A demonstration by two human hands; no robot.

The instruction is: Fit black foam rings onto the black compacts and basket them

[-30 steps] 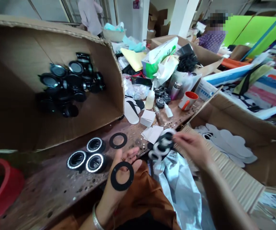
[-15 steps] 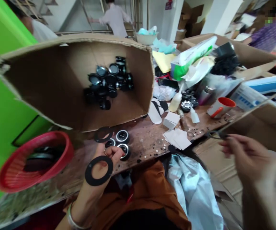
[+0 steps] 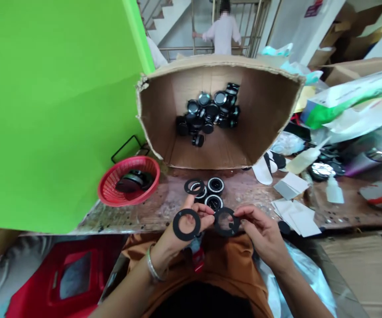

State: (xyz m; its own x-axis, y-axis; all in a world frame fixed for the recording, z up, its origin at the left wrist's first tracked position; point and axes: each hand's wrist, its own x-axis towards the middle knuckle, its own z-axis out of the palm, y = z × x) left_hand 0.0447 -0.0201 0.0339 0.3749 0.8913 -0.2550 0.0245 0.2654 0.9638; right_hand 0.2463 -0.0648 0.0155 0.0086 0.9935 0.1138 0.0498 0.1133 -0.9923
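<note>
Between my two hands is a flat black ring (image 3: 226, 222). My right hand (image 3: 259, 225) pinches its right side, and the fingertips of my left hand (image 3: 195, 221) meet its left edge. A second black ring (image 3: 176, 225) lies over the palm and wrist side of my left hand. Beyond the left fingers, another black ring (image 3: 188, 186) rests beside a group of round black parts with silver rims (image 3: 216, 185) on the table. A large open cardboard box (image 3: 260, 150) behind them holds several black round parts (image 3: 207, 112).
Left on the worn table (image 3: 111, 221) stands a red basket (image 3: 156, 176) with black parts inside. White cards (image 3: 296, 216), a squeeze bottle (image 3: 305, 160) and a small bottle (image 3: 334, 191) lie right. A person (image 3: 224, 33) stands behind the box.
The view has swung left. My right hand has come in from the far right with a black ring, which now meets my left fingertips in front of me.
</note>
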